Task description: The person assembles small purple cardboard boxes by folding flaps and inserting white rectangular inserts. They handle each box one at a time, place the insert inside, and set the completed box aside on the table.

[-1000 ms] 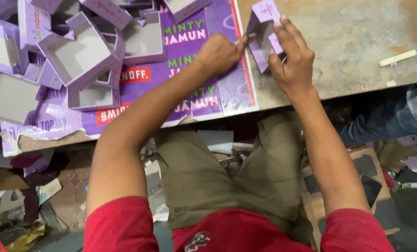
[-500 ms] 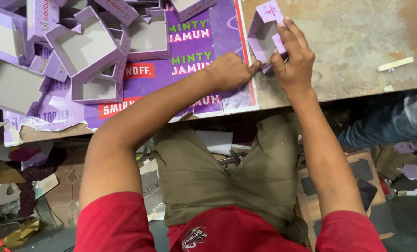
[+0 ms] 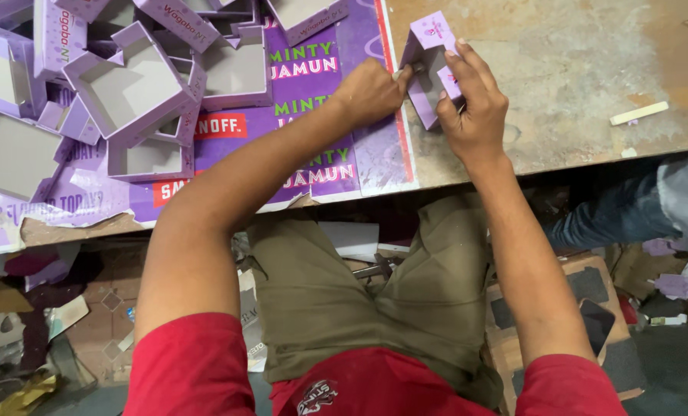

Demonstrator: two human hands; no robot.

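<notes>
Purple cardboard box (image 3: 430, 73), small and half folded, sits on the worn table top (image 3: 575, 85) at about one o'clock in the view. Its long side runs from eleven o'clock down to five o'clock, and its open side faces up. One flap stands up at the far end.

The right hand (image 3: 475, 104) lies over the near right side of the box, with its fingers (image 3: 467, 73) stretched almost flat and pressing on the edge. The left hand (image 3: 371, 91) is curled tight like a fist, and its fingertips pinch the left wall of the box.

Just left of the box lies a big purple printed sheet (image 3: 321, 146), under the left hand. At ten o'clock a heap of folded purple trays (image 3: 140, 88) fills the corner, well apart from the box. A small pale stick (image 3: 639, 113) lies at three o'clock on the bare table. Nothing sits between the hands and the box. Another person's sleeve (image 3: 686, 204) shows near the right edge, below the table.
</notes>
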